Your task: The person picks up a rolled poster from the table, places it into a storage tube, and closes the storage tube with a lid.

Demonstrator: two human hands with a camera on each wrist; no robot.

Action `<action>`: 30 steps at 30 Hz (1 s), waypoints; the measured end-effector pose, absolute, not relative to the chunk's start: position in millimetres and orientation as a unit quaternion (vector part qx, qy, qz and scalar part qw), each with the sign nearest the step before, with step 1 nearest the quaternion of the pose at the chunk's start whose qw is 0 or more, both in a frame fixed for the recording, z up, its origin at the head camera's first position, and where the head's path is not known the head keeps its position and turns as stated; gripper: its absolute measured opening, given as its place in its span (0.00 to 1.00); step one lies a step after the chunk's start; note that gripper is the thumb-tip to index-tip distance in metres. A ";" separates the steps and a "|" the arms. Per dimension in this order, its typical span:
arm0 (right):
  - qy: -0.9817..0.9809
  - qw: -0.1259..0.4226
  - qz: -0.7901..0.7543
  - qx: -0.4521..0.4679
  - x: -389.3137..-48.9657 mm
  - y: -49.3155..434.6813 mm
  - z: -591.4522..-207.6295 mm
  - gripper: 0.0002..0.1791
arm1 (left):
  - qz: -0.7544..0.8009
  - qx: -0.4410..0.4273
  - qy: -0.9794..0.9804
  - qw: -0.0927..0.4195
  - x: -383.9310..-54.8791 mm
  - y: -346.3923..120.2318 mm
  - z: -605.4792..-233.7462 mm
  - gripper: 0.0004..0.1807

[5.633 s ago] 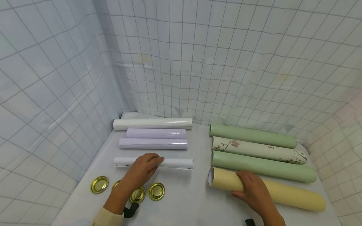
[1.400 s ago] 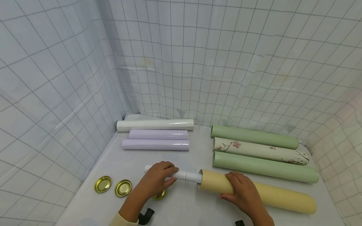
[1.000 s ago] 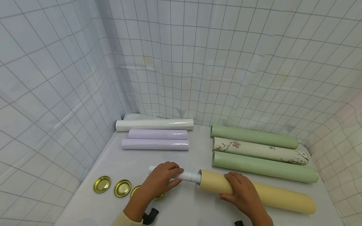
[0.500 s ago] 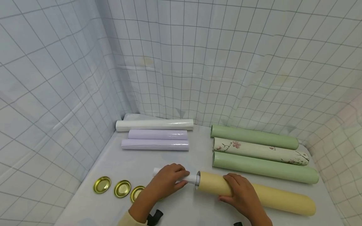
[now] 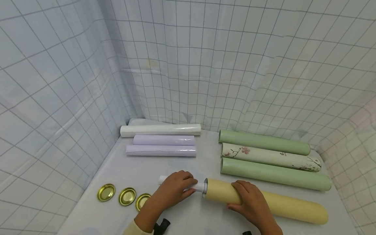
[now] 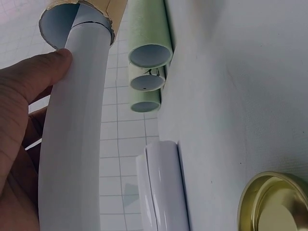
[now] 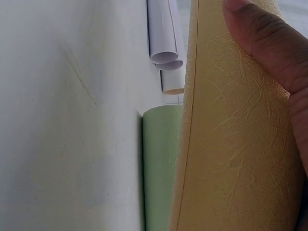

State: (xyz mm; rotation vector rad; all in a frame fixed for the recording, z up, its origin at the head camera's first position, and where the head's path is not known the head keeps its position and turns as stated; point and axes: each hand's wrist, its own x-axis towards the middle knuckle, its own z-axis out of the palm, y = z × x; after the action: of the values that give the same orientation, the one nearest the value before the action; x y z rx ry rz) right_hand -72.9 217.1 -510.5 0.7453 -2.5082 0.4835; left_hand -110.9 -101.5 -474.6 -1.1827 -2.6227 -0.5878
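Observation:
My left hand (image 5: 175,188) grips a thin white paper roll (image 6: 77,125), thumb along its side near the tube mouth. The roll's far end sits inside the open end of a wide yellow tube (image 5: 221,192); the part within is hidden. A dark line rings the roll right at the mouth, as the left wrist view shows. My right hand (image 5: 252,203) holds the yellow tube from above, thumb on the near side. Its textured surface and a lengthwise seam show in the right wrist view, where the thumb (image 7: 269,45) lies across it.
Gold round lids (image 5: 127,196) lie at front left, one partly behind my left forearm. Behind them are two lilac rolls (image 5: 161,150) and a glossy white roll (image 5: 160,130). At right, two green rolls (image 5: 274,174) flank a flower-patterned roll (image 5: 270,157). Gridded cloth (image 5: 202,65) surrounds the table.
Earlier my left hand held the white roll flat on the table at left. It has since moved right, sliding the roll into the yellow tube; in the last half second almost nothing moves.

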 end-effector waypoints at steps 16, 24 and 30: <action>-0.913 0.238 0.178 0.278 -71.6 215.7 -511.3 0.44 | -0.199 -0.429 -0.873 0.119 -111.3 -91.1 -478.0 0.14; -0.911 0.241 0.178 0.283 -71.9 214.0 -511.7 0.44 | -0.183 -0.426 -0.879 0.107 -109.7 -87.2 -476.6 0.14; -0.912 0.241 0.176 0.282 -71.5 213.5 -512.8 0.44 | -0.181 -0.403 -0.891 0.107 -109.3 -95.6 -474.9 0.17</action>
State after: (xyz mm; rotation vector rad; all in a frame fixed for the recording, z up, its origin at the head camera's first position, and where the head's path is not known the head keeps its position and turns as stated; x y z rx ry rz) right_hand -71.5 213.5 -512.8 0.7719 -2.4937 0.4817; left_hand -109.3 -95.6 -474.9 -1.1859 -2.6222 -0.5333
